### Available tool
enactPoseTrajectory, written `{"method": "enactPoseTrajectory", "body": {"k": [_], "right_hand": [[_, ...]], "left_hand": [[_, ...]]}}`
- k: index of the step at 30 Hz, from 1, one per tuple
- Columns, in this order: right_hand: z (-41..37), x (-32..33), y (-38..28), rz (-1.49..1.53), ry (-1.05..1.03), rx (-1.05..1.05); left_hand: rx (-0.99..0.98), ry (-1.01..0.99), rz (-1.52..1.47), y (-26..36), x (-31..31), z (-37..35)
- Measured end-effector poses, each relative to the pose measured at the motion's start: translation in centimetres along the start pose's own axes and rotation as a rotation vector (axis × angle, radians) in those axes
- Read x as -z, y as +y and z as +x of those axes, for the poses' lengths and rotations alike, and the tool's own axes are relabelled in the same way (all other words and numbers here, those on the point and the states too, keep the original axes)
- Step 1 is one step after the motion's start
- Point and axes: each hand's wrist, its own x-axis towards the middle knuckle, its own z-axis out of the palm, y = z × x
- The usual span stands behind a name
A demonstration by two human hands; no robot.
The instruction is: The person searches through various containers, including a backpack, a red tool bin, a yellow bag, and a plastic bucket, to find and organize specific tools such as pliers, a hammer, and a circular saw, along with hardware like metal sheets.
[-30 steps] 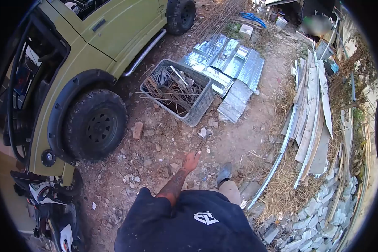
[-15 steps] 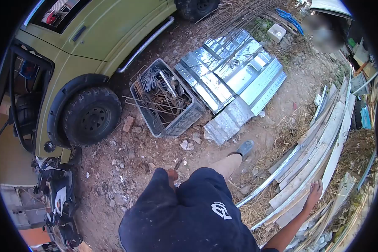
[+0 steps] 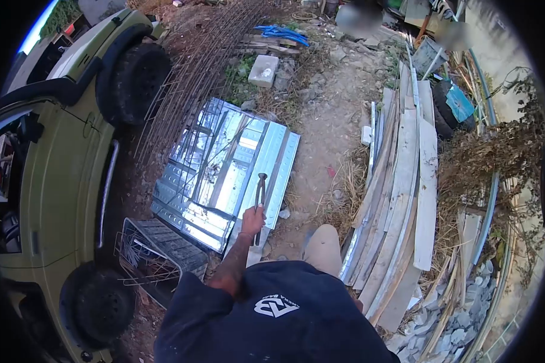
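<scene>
My left hand [image 3: 253, 220] is wrapped round the handles of a long metal tool [image 3: 261, 191] that looks like pincers, its head pointing away from me. Beneath and beyond the tool lie shiny perforated metal sheets [image 3: 224, 163], flat on the ground. My right hand is hidden; only a small patch of skin shows at the right side of my dark shirt.
A green vehicle [image 3: 57, 181] stands at the left, beside a grey crate [image 3: 169, 242] of wire and rods. Rusty rebar mesh [image 3: 194, 78] lies behind it. Long planks [image 3: 399, 187] are stacked at the right. A white block [image 3: 263, 71] and blue hose [image 3: 283, 34] lie farther back.
The view has turned right and moved forward, past the crate. My left hand and the tool have come up over the metal sheets. My right hand, earlier open over the planks, has dropped from sight.
</scene>
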Motion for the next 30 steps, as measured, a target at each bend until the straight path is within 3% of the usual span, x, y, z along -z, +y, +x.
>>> {"method": "enactPoseTrajectory", "body": {"k": [2,3,4,6,9,12,14,15,16,18,21,24,26,27,29,30], "right_hand": [[3.2,2.2,-1.0,0.503,-0.132,-0.367],[5.2,4.1,-1.8,0.615,-0.151,-0.456],[8.2,6.3,-2.4,0.657,-0.155,-0.486],[15.8,11.9,-4.2,0.707,-0.14,-0.499],[28.5,21.7,-5.9,0.776,-0.049,-0.443],[41.5,34.9,-5.1,0.949,0.201,-0.331],[52.1,48.4,-5.5,1.093,0.499,-0.123],[52.8,61.4,-10.3,1.105,0.66,-0.03],[59.3,67.3,-9.6,0.973,0.785,0.066],[63.4,83.3,-14.0,1.025,0.799,0.208],[71.4,98.2,-18.4,1.052,0.824,0.28],[81.2,103.4,-22.0,1.163,0.8,0.308],[86.4,103.0,-24.7,1.073,0.71,0.263],[89.1,101.4,-25.1,0.705,0.772,0.221],[94.3,94.8,-23.4,0.764,0.462,0.215],[93.7,93.2,-22.0,0.545,0.356,0.236]], "left_hand": [[-0.048,0.007,-0.001,3.8,-3.1,6.3],[-0.185,0.042,0.118,5.7,-4.4,9.7],[-0.323,0.081,0.237,7.8,-6.0,13.4],[-0.369,0.1,0.263,12.1,-9.0,21.2],[-0.072,0.032,0.238,15.5,-14.6,30.5],[0.123,0.028,0.347,17.6,-17.5,37.5],[0.125,0.05,0.363,14.0,-18.5,41.6],[0.182,-0.001,0.348,15.6,-18.5,42.2],[0.245,-0.009,0.309,17.9,-18.7,42.3],[0.343,-0.082,0.402,15.0,-18.9,46.7],[0.504,-0.036,0.509,18.2,-20.0,51.7],[0.542,-0.022,0.622,23.4,-21.5,58.3],[0.494,0.014,0.572,35.8,-23.9,62.2],[0.497,0.014,0.58,35.1,-25.2,66.8],[0.476,-0.012,0.655,33.7,-27.7,77.9],[0.454,-0.042,0.696,34.6,-29.3,82.3]]}}
